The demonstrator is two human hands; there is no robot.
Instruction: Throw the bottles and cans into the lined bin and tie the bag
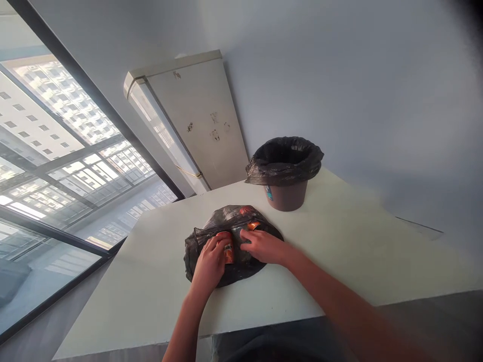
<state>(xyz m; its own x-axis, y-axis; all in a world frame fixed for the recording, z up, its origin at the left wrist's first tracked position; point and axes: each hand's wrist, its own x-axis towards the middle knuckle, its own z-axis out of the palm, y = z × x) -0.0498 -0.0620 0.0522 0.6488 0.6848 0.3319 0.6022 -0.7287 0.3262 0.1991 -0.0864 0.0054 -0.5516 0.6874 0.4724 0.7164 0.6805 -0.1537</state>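
Note:
On the white table lies a black plastic bag (pixel 199 241), open at the top, with drink cans and some clear plastic inside. My left hand (pixel 211 259) has its fingers wrapped round an orange can (pixel 228 251) at the bag's opening. From the other side my right hand (pixel 264 245) reaches over the opening, fingers apart and slightly bent. Just behind those fingers a second orange can (pixel 253 226) shows in part. A reddish patch shows through the thin film at the bag's far side. Whether the right fingertips touch anything is unclear.
A brown bin (pixel 287 196) lined with a black bag (pixel 260 168) stands on the table (pixel 339 241) at the far right of the hands. Behind the table is a white refrigerator (pixel 196 115). Large framed windows (pixel 75 151) fill the left side.

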